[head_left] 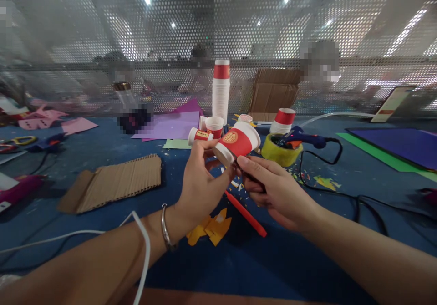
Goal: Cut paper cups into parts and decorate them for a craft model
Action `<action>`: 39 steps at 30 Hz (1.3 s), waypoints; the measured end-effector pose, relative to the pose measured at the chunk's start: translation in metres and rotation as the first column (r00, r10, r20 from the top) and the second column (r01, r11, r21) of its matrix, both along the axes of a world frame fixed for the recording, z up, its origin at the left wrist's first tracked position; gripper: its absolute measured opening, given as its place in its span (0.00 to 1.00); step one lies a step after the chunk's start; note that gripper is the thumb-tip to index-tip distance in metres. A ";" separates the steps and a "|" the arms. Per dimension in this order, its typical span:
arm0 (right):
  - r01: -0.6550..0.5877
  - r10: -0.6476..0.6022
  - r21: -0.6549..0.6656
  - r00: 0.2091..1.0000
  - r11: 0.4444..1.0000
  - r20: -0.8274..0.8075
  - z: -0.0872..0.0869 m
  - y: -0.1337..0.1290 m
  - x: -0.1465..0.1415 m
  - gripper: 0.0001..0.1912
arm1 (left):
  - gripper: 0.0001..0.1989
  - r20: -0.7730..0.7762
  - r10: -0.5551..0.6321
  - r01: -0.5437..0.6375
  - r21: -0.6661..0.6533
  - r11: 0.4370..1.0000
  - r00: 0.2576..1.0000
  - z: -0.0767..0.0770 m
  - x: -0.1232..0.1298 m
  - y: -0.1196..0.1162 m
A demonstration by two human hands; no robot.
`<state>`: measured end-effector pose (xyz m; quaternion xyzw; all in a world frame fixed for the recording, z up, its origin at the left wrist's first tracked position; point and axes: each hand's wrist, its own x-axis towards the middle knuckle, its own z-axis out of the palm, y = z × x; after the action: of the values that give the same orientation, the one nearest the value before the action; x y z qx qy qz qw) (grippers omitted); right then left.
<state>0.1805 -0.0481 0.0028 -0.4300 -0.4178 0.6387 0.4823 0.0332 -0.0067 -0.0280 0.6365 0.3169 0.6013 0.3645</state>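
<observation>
My left hand (pixel 203 177), with a silver bangle on its wrist, holds a red and white paper cup (pixel 239 140) tilted on its side above the table. The cup's mouth points up and to the right. My right hand (pixel 269 182) is closed around a slim dark tool (pixel 252 177), mostly hidden by the fingers, whose tip is at the cup's base; its kind I cannot make out. Beneath the hands lie an orange-red marker (pixel 246 214) and yellow paper scraps (pixel 211 228). Just behind them are an upright paper cup (pixel 214 125) and one on its side (pixel 200 135).
A tall cup stack (pixel 221 91) rises at the back. On the right, a blue glue gun (pixel 303 137) rests on a yellow tape roll (pixel 282 152), its black cord (pixel 341 200) trailing away. Corrugated cardboard (pixel 121 182) lies left; coloured sheets (pixel 399 148) lie right. A white cable (pixel 145 250) crosses my left forearm.
</observation>
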 end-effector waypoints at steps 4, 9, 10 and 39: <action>-0.012 0.012 -0.008 1.000 1.000 0.009 0.002 0.000 0.000 0.22 | 0.27 0.062 -0.035 0.042 -0.111 0.993 0.997 0.002 -0.001 0.004; -0.014 0.014 -0.012 1.000 1.000 0.002 -0.001 -0.001 0.002 0.23 | 0.22 0.047 -0.169 0.174 -0.171 0.970 0.985 0.010 -0.009 0.002; -0.013 0.013 -0.018 1.000 1.000 -0.002 -0.001 0.000 0.002 0.24 | 0.21 0.043 -0.165 0.171 -0.174 0.970 0.985 0.011 -0.010 0.001; 0.096 -0.095 0.024 0.995 0.995 -0.040 -0.006 0.002 -0.004 0.26 | 0.19 -0.127 -0.078 0.071 -0.061 0.996 0.989 0.011 -0.011 -0.005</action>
<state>0.1770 -0.0461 -0.0027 -0.4308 -0.3956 0.6175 0.5259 0.0225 -0.0113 -0.0167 0.6750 0.3327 0.5354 0.3834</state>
